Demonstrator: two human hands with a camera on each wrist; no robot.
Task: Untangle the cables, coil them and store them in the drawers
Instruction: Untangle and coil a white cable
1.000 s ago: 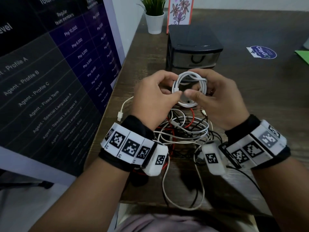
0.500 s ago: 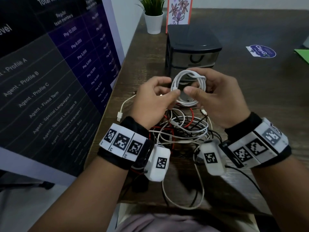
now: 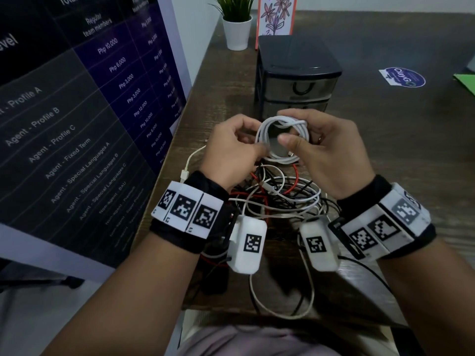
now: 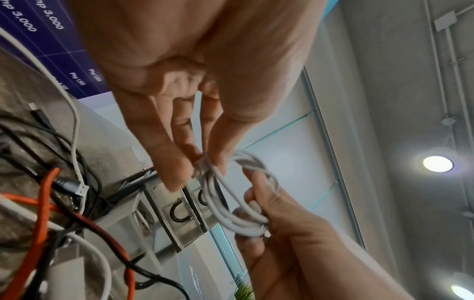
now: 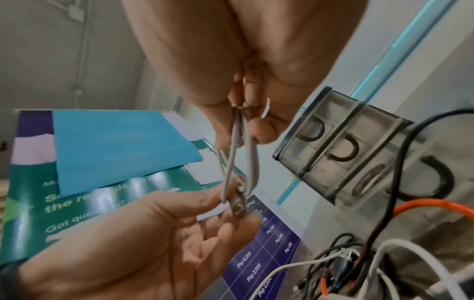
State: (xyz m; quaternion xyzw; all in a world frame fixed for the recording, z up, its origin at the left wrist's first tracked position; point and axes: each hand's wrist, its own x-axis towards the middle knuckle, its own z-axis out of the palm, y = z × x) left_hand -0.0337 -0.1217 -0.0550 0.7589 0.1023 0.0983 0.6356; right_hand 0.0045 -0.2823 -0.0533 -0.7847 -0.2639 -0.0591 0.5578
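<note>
White cable coil (image 3: 281, 140) is held above the table (image 3: 385, 150), in front of the drawer unit (image 3: 295, 80) and over the tangle of cables (image 3: 277, 194). Left hand (image 3: 231, 152) pinches one side of the coil between thumb and fingers; the left wrist view shows the fingertips (image 4: 179, 176) closed on the bundled strands (image 4: 231, 192). Right hand (image 3: 331, 155) grips the opposite side of the coil, thumb in front and fingers curled behind; the right wrist view shows the loop (image 5: 241, 162) edge-on between the two hands.

Tangle: white, black and red cables lie heaped on the table at its near edge, between the two wrists, with one white loop hanging past that edge. A white plug (image 3: 184, 173) lies near the left edge of the table, beside the left wrist.

Drawer unit: dark top, clear drawer fronts with dark handles, standing further back toward the left edge; the visible drawers are closed. In the right wrist view a coiled cable (image 5: 369, 180) shows through a lower drawer front.

A potted plant (image 3: 236, 27) and a flower card (image 3: 276, 19) stand behind the unit. A round sticker (image 3: 402, 77) lies on the table to the right. A printed board (image 3: 77, 111) stands along the left edge.
</note>
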